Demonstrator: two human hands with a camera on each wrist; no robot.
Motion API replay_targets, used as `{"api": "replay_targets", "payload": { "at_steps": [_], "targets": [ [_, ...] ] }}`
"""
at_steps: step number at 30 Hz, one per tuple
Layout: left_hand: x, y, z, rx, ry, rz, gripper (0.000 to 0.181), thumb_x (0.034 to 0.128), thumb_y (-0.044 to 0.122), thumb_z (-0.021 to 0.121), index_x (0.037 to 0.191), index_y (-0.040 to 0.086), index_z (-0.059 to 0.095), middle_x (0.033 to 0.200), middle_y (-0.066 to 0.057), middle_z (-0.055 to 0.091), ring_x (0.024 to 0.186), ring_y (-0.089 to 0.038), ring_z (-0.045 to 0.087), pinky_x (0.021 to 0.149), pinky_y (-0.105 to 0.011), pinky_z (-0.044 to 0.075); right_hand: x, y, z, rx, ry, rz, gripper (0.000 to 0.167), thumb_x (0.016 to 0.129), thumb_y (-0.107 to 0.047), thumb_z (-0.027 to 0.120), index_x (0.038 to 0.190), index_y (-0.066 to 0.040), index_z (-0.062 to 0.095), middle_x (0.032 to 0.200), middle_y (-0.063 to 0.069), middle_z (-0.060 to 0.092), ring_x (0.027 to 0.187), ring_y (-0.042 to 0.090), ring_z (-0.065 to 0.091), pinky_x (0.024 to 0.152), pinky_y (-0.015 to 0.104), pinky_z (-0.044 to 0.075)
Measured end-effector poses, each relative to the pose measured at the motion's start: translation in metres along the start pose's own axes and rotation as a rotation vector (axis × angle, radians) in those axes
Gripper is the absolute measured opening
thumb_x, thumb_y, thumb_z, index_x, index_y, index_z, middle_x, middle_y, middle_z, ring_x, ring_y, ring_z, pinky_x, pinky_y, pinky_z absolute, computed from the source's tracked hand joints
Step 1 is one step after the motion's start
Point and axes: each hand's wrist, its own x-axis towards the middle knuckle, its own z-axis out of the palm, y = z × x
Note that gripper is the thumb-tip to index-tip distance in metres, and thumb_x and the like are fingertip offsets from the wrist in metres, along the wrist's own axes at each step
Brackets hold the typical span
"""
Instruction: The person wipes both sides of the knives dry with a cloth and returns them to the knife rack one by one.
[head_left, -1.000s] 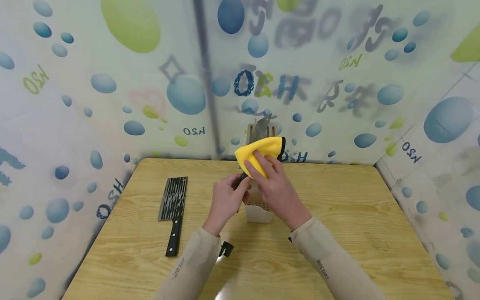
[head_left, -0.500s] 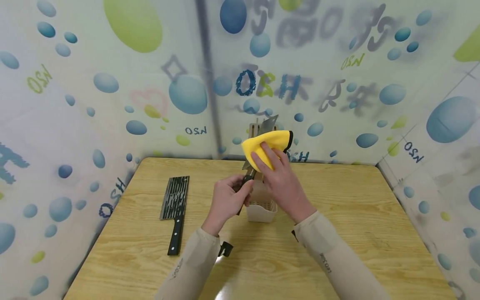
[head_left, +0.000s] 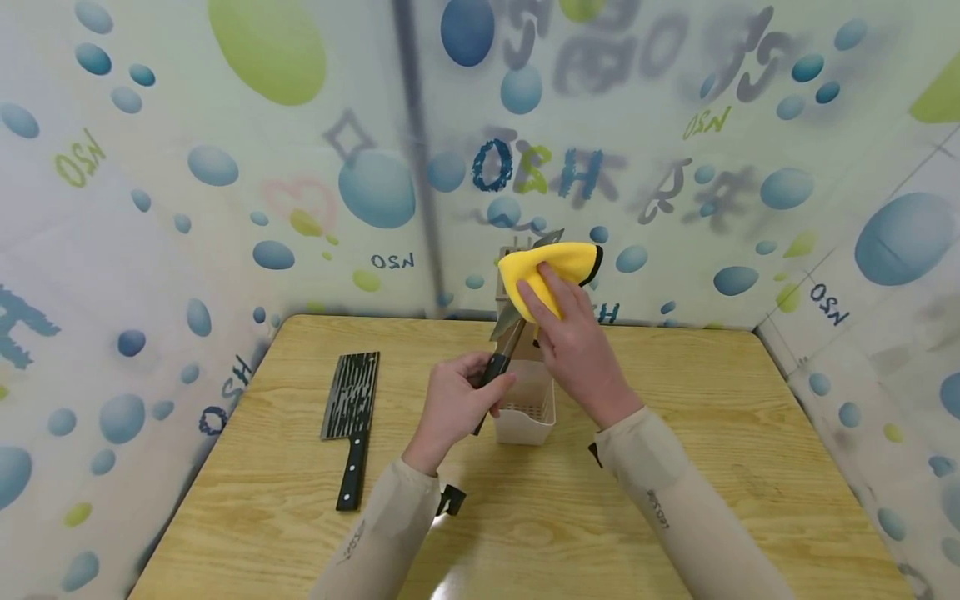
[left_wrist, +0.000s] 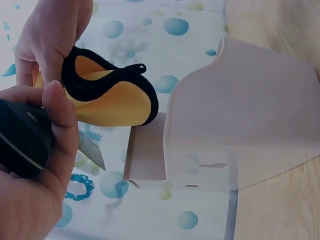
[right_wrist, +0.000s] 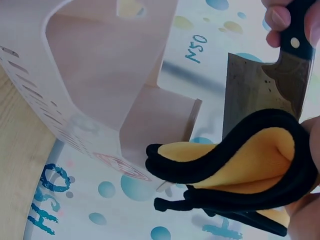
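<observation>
My left hand grips the black riveted handle of a cleaver. The blade is tilted up and away, its broad metal face showing in the right wrist view. In my right hand is a folded yellow cloth with black edging, pressed over the upper part of the blade. The tip end sticks out past the cloth, and the lower blade near the handle is bare. Behind and below both hands stands a pale plastic knife holder with a slotted back.
A second cleaver, dark-patterned with a black handle, lies flat on the wooden table to the left. A patterned curtain with blue and green spots hangs behind the table and along both sides.
My right hand has slid the cloth up and to the right along the blade, away from the handle. More lower blade now shows. My left hand stays almost in place.
</observation>
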Motion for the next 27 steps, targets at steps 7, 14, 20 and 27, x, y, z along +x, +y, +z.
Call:
{"api": "replay_targets", "payload": {
  "at_steps": [7, 14, 20, 27],
  "targets": [
    [0.000, -0.001, 0.000, 0.020, -0.019, 0.022, 0.015, 0.0941, 0.012, 0.074, 0.100, -0.002, 0.074, 0.068, -0.013, 0.068, 0.052, -0.019, 0.065, 0.050, -0.026, 0.050, 0.005, 0.007, -0.001, 0.030, 0.024, 0.014, 0.059, 0.093, 0.015, 0.060, 0.149, -0.003, 0.052, 0.153, 0.028, 0.041, 0.130, 0.048, 0.049, 0.105, 0.059, 0.047],
    [0.000, 0.000, 0.000, 0.013, -0.033, 0.031, 0.011, 0.0963, 0.011, 0.072, 0.098, 0.000, 0.074, 0.066, -0.007, 0.068, 0.053, -0.019, 0.065, 0.049, -0.026, 0.050, 0.011, 0.012, -0.003, 0.032, 0.029, 0.080, 0.057, 0.096, 0.009, 0.060, 0.151, -0.004, 0.050, 0.155, 0.027, 0.041, 0.136, 0.045, 0.049, 0.104, 0.055, 0.050],
    [0.001, -0.001, -0.001, 0.005, -0.046, 0.044, 0.013, 0.0979, 0.013, 0.071, 0.098, 0.000, 0.074, 0.067, -0.009, 0.068, 0.054, -0.020, 0.066, 0.051, -0.027, 0.052, 0.015, 0.013, -0.003, 0.049, 0.036, 0.133, 0.055, 0.098, 0.006, 0.059, 0.151, -0.004, 0.050, 0.155, 0.025, 0.043, 0.136, 0.044, 0.051, 0.101, 0.053, 0.053],
    [0.003, -0.002, -0.001, -0.026, -0.057, 0.065, 0.018, 0.0998, 0.014, 0.069, 0.091, -0.002, 0.072, 0.067, -0.013, 0.069, 0.056, -0.020, 0.067, 0.053, -0.026, 0.054, 0.012, 0.010, 0.003, 0.064, 0.034, 0.126, 0.057, 0.097, 0.007, 0.060, 0.152, -0.003, 0.048, 0.155, 0.024, 0.043, 0.136, 0.043, 0.051, 0.100, 0.052, 0.053]
  ]
}}
